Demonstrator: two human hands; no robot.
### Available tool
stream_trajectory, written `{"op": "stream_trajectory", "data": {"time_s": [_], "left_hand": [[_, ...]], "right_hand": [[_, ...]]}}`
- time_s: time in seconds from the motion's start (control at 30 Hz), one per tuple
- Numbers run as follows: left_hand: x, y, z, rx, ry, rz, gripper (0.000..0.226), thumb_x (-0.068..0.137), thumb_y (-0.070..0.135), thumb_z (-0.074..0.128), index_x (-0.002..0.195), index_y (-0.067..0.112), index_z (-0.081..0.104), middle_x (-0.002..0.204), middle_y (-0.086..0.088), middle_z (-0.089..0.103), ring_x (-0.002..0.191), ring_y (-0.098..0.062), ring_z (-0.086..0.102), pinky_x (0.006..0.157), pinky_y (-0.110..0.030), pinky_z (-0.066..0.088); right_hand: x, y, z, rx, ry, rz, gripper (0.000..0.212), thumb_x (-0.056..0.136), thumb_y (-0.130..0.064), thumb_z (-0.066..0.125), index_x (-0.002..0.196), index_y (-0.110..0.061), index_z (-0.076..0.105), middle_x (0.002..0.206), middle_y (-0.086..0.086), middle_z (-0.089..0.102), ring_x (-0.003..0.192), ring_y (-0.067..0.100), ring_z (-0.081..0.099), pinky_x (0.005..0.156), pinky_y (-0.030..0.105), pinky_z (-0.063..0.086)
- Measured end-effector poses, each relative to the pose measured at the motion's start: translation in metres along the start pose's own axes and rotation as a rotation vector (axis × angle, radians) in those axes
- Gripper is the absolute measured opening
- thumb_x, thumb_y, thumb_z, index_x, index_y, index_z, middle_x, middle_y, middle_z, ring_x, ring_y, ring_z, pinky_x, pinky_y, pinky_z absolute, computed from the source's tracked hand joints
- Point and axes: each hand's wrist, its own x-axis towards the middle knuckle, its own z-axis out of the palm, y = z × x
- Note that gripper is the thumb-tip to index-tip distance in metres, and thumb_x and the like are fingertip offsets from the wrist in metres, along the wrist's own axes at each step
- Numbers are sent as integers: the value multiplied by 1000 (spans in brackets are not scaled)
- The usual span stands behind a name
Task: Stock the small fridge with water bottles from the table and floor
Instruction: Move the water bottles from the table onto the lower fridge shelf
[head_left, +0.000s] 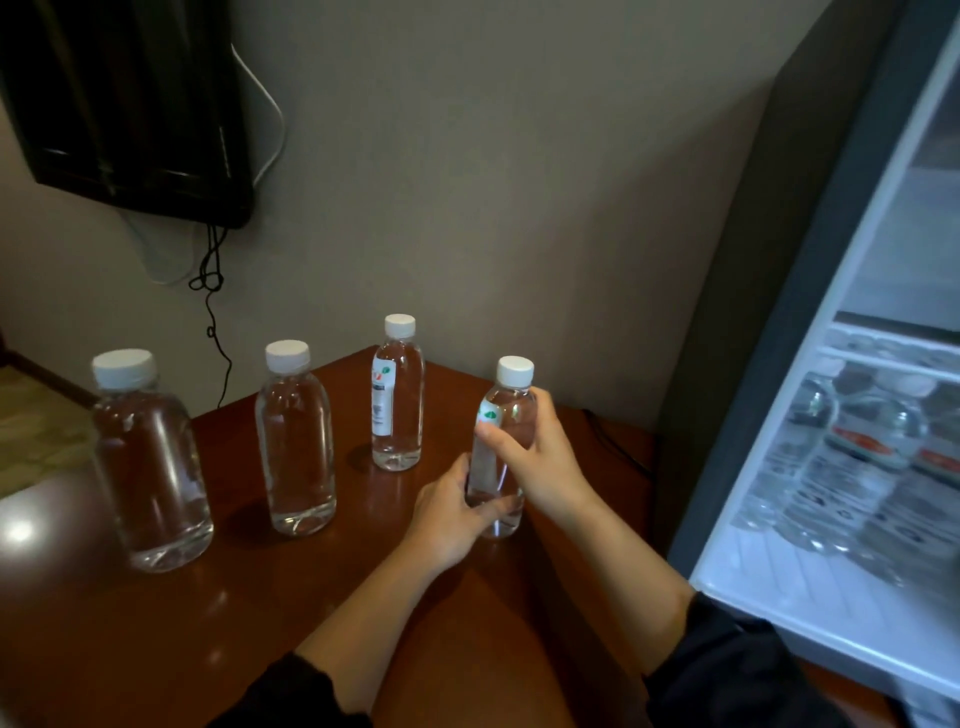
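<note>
Hands (457, 512) gripping bottle (501, 457), fridge (852, 467) open

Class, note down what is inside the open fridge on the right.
Clear, labelled water bottles crowd the lower compartment of the fridge; blur hides their count. Its right side lies outside the frame, unseen.

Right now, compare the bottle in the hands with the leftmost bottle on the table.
The held bottle is gripped by the left hand and right hand; the leftmost bottle stands untouched. The held bottle shows a white label; the leftmost bottle shows none. Both are clear with white caps.
</note>
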Motion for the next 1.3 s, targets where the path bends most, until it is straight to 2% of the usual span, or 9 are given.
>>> {"op": "stream_trajectory", "data": {"time_s": [0.17,0.33,0.43,0.67,0.83,0.97,1.1,1.23,1.3], "left_hand": [[-42,9,-3,-17,-25,30,59,60,60,72,113,44,51,108,10,69,102,-7,64,94,-45,50],[-91,24,-4,-47,-86,44,60,68,47,74,122,34,51,113,11,67,106,-2,62,98,-39,49],[-120,33,-1,-49,-119,48,50,76,32,73,121,31,52,112,12,67,105,-1,62,97,-34,50],[-168,53,10,-73,-285,45,54,69,48,71,118,35,53,115,10,67,107,-4,62,93,-28,52],[-183,76,31,-112,-409,40,38,80,20,70,113,32,55,114,6,67,106,-5,63,85,-18,51],[-184,98,59,-166,-452,77,38,79,8,70,114,18,58,112,-2,69,103,-12,66,83,-17,52],[-174,125,93,-181,-438,144,36,78,9,71,112,16,62,108,-2,71,100,-14,68,88,-25,53],[-160,150,131,-109,-380,240,31,74,29,74,105,31,67,101,9,73,95,-9,67,91,-32,52],[-152,163,149,-83,-387,267,31,79,25,72,109,30,66,102,11,72,94,-5,65,91,-29,50]], "right_hand": [[-41,-18,-1,13,-37,-12,47,81,-23,71,120,-22,44,111,-3,57,101,4,59,85,18,48],[-85,-36,-7,-70,-95,-25,66,73,-48,66,128,-23,40,121,3,54,114,16,56,98,37,49],[-113,-50,-18,-134,-166,-35,61,79,-45,64,130,-27,36,125,0,51,118,14,53,100,41,48],[-172,-73,-57,-47,-331,28,55,90,-21,61,137,-20,33,127,-4,54,117,8,56,93,21,49],[-199,-75,-84,-50,-194,44,54,84,-28,66,132,-18,43,120,-1,61,109,10,62,92,30,52],[-216,-81,-116,-59,-74,41,53,80,-30,67,127,-17,48,113,-4,64,104,7,63,89,26,53],[-222,-88,-157,-93,77,30,40,83,-17,71,117,-24,51,104,-8,66,93,1,65,80,16,50],[-223,-91,-197,-189,209,19,42,81,-23,72,117,-26,51,102,-12,67,93,0,65,83,18,50],[-223,-90,-216,-251,265,30,43,81,-26,72,118,-27,51,102,-16,65,93,-5,63,83,17,50]]}}
